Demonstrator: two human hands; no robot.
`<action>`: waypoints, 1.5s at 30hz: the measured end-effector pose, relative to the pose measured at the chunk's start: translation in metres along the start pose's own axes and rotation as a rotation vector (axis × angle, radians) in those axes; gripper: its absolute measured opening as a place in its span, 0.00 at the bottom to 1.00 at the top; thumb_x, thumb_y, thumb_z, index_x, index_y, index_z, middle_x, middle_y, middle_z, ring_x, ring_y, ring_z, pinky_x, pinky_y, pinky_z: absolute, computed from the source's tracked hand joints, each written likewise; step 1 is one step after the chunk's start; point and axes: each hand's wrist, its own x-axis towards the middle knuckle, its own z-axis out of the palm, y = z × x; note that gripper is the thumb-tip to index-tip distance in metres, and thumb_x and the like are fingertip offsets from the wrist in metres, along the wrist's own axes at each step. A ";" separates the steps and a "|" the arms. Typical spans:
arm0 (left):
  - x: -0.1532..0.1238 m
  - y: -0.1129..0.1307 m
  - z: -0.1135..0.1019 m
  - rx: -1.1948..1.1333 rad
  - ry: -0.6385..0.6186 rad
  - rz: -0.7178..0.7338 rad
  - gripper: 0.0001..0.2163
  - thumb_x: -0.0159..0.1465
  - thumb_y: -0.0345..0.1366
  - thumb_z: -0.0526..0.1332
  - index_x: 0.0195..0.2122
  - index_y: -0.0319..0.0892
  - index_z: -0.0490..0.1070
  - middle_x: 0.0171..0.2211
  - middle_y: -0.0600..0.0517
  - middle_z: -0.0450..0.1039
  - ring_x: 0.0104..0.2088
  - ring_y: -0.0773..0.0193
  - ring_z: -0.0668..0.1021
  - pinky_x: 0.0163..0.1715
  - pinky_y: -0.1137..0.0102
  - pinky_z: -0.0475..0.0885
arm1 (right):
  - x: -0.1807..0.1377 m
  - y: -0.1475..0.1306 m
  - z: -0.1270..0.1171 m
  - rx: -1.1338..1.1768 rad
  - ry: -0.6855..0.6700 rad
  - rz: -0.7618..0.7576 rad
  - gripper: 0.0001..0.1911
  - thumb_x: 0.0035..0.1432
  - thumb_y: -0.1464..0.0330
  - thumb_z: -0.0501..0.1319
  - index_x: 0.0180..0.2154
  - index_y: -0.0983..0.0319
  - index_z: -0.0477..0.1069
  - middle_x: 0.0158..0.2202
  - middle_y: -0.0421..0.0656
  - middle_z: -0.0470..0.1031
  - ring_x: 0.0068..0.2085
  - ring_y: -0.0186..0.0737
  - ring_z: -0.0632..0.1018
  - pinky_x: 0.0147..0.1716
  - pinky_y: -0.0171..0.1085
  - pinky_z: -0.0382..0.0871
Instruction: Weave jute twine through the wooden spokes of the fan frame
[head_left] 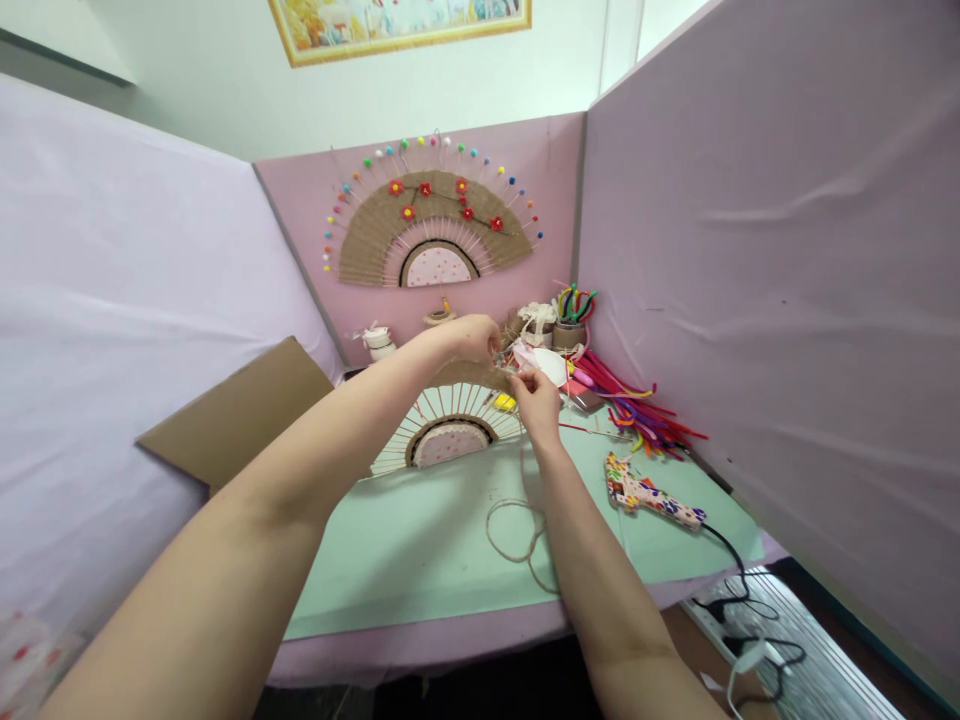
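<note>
Brown fan (451,424), its right end in the right hand's (538,397) pinched grip, left hand's (478,338) grip unclear.

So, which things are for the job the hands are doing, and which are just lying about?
Seems part of the job:
lower fan, at the left hand and right hand
twine, running up towards the right hand
glue gun, perhaps; it lies untouched

Probably just lying about:
pipe cleaners
brown board
upper fan, displayed behind

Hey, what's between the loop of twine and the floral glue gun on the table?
In the head view, your right forearm crosses between them, then a strip of green tabletop shows.
</note>
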 end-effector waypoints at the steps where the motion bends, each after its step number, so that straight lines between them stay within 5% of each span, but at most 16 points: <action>1: 0.003 0.004 0.002 0.032 0.014 -0.003 0.15 0.45 0.31 0.68 0.37 0.42 0.79 0.32 0.51 0.80 0.32 0.61 0.76 0.31 0.71 0.66 | 0.000 0.000 -0.001 -0.001 0.001 -0.002 0.11 0.51 0.59 0.61 0.28 0.61 0.71 0.26 0.43 0.76 0.28 0.41 0.73 0.32 0.39 0.67; 9: 0.015 0.016 0.008 0.012 -0.025 0.014 0.07 0.46 0.28 0.65 0.26 0.42 0.81 0.23 0.53 0.77 0.28 0.62 0.74 0.31 0.71 0.65 | 0.003 0.001 -0.007 -0.081 0.037 -0.058 0.10 0.53 0.62 0.59 0.29 0.61 0.73 0.30 0.45 0.77 0.33 0.43 0.73 0.37 0.41 0.65; 22: 0.019 0.017 0.011 -0.016 -0.055 -0.022 0.06 0.47 0.28 0.66 0.25 0.44 0.81 0.24 0.53 0.77 0.28 0.62 0.75 0.32 0.71 0.66 | 0.016 -0.006 -0.019 -0.314 0.223 -0.214 0.08 0.59 0.66 0.56 0.31 0.60 0.73 0.35 0.47 0.76 0.40 0.47 0.69 0.44 0.43 0.57; 39: 0.013 0.021 0.009 -0.038 -0.082 -0.038 0.07 0.48 0.27 0.65 0.27 0.42 0.81 0.24 0.54 0.76 0.28 0.63 0.73 0.32 0.72 0.66 | 0.032 -0.009 -0.019 -0.288 0.170 -0.204 0.08 0.60 0.69 0.55 0.33 0.61 0.73 0.38 0.47 0.76 0.43 0.46 0.69 0.46 0.43 0.58; 45: 0.012 0.021 0.009 0.054 -0.127 -0.018 0.11 0.50 0.27 0.62 0.34 0.40 0.81 0.28 0.53 0.78 0.29 0.65 0.73 0.31 0.73 0.65 | 0.039 -0.020 -0.018 -0.508 0.102 -0.108 0.07 0.59 0.69 0.58 0.33 0.61 0.75 0.39 0.47 0.76 0.45 0.49 0.69 0.46 0.45 0.54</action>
